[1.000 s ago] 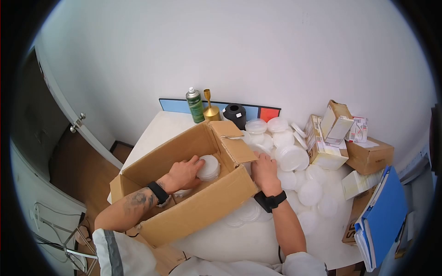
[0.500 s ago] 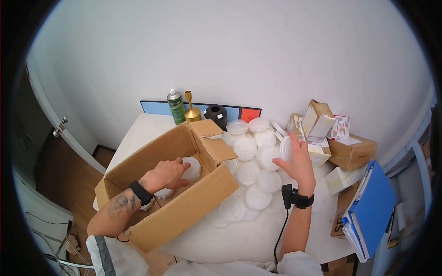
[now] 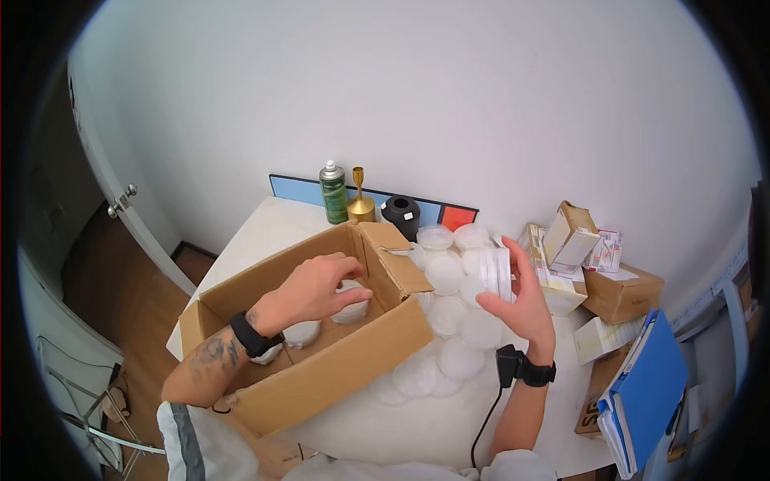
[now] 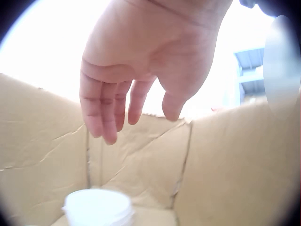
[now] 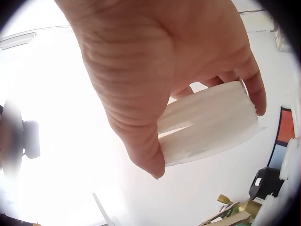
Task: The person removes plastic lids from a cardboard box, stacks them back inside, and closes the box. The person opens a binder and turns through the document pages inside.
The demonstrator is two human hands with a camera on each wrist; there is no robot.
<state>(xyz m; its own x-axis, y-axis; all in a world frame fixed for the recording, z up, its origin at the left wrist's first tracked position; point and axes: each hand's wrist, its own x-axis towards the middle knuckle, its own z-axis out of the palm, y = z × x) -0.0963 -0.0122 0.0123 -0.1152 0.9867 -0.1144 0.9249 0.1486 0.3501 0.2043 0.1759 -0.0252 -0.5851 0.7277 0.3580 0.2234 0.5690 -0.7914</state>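
Observation:
My left hand (image 3: 313, 290) hovers over the open cardboard box (image 3: 345, 377), fingers loosely bent and apart from anything. Below its fingertips, a stack of round white plastic lids (image 3: 350, 311) stands near the box's far right end; the left wrist view shows the same stack (image 4: 99, 207) under the hand (image 4: 136, 61). Farther left in the box is a second white stack (image 3: 302, 333). To the right of the box, my right hand (image 3: 525, 309) grips a stack of lids (image 3: 492, 274) on edge, thumb on one side and fingers opposite, as the right wrist view confirms (image 5: 211, 125).
Many loose translucent lids (image 3: 445, 317) spread over the white table right of the box. Behind stand a green spray can (image 3: 334, 194), a gold candle holder (image 3: 361, 208) and a black vase (image 3: 400, 215). Small cartons (image 3: 622, 293) and a blue folder (image 3: 650, 385) flank the right side.
My left hand has come up off the stack inside the box. My right hand has moved from the box's corner to the right and now holds a lid stack over the pile.

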